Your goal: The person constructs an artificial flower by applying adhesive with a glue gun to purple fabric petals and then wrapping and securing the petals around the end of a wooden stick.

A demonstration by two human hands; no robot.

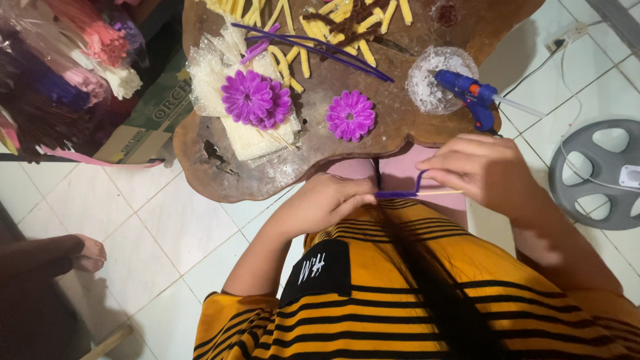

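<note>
My left hand [327, 200] pinches one end of a purple pipe cleaner [400, 193] that lies along a thin wooden stick [443, 193]. My right hand [477, 170] holds the other end, where the pipe cleaner bends up beside the stick. Both hands hover just in front of a low wooden table [220, 177]. On the table lie two purple pipe-cleaner flowers [255, 99] [351, 115], long purple pipe cleaners [320, 47] and several yellow pieces [303, 61].
A blue glue gun [470, 93] rests on a clear glass dish [430, 83] at the table's right. Clear plastic packets [213, 73] lie under one flower. Bundled pipe cleaners [60, 67] sit at left, a grey fan base [593, 173] at right, another person's foot [90, 253] on the tiled floor.
</note>
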